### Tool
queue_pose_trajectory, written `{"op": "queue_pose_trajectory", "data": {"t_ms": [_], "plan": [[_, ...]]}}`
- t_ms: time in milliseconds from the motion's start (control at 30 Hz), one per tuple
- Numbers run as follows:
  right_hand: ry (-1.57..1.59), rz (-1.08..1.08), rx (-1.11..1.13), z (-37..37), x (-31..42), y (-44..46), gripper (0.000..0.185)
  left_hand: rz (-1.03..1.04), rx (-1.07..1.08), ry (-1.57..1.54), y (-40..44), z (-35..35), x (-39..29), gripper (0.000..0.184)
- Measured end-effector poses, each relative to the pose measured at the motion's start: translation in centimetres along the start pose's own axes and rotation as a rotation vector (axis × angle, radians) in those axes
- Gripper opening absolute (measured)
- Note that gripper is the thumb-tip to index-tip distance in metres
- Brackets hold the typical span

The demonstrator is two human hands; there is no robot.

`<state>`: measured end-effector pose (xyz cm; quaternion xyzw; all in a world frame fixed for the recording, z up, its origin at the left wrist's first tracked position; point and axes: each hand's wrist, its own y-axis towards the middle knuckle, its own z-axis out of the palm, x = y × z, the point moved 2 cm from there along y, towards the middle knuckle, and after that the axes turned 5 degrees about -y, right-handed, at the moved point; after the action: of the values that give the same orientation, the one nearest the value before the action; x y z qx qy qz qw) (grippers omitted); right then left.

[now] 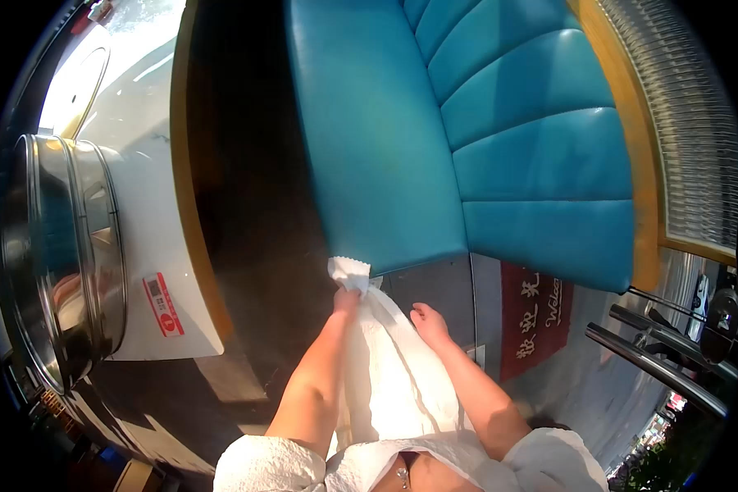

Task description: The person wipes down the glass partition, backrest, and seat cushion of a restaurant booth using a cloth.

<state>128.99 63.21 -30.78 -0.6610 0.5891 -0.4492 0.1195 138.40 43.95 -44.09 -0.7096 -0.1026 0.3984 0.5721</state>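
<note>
My left hand (348, 302) is closed around a bunched white cloth (349, 268) with a scalloped edge, which sticks out past the fingers. It is near the front corner of the blue bench seat (385, 180), and I cannot tell whether the cloth touches the seat. My right hand (430, 323) hangs to the right of it, over the white dress (398, 369), with loosely bent fingers and nothing in them. The bench's padded blue backrest (541, 156) rises on the right.
On the left stands a white table (152, 254) with a wooden edge, a red-and-white sticker (164, 304) and a round metal container (70, 254). A red welcome mat (537, 320) lies on the floor at right, by a metal door handle (656, 361). Dark floor (258, 221) separates table and bench.
</note>
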Motion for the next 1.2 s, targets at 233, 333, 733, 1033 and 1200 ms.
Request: {"op": "queue_pose_trajectory", "data": {"t_ms": [233, 333, 733, 1033, 1200], "plan": [[0.143, -0.322, 0.093, 4.8, 11.2, -7.7, 0.043, 0.395, 0.198, -0.486, -18.2, -9.0, -2.0, 0.036], [0.125, -0.449, 0.272, 12.2, 13.8, -12.2, 0.047, 0.691, 0.012, -0.286, -24.9, -17.5, 0.5, 0.035], [-0.195, -1.107, 0.997, 32.0, 28.4, -46.1, 0.047, 0.745, -0.526, -0.862, -52.2, -42.8, 20.8, 0.036], [-0.409, -0.985, 1.093, 39.4, 26.8, -48.3, 0.045, 0.783, -0.716, -0.738, -52.5, -40.8, 24.7, 0.051], [-0.485, -0.948, 1.151, 43.4, 32.8, -48.1, 0.032, 0.834, -0.814, -0.517, -52.3, -46.4, 22.8, 0.047]]}}
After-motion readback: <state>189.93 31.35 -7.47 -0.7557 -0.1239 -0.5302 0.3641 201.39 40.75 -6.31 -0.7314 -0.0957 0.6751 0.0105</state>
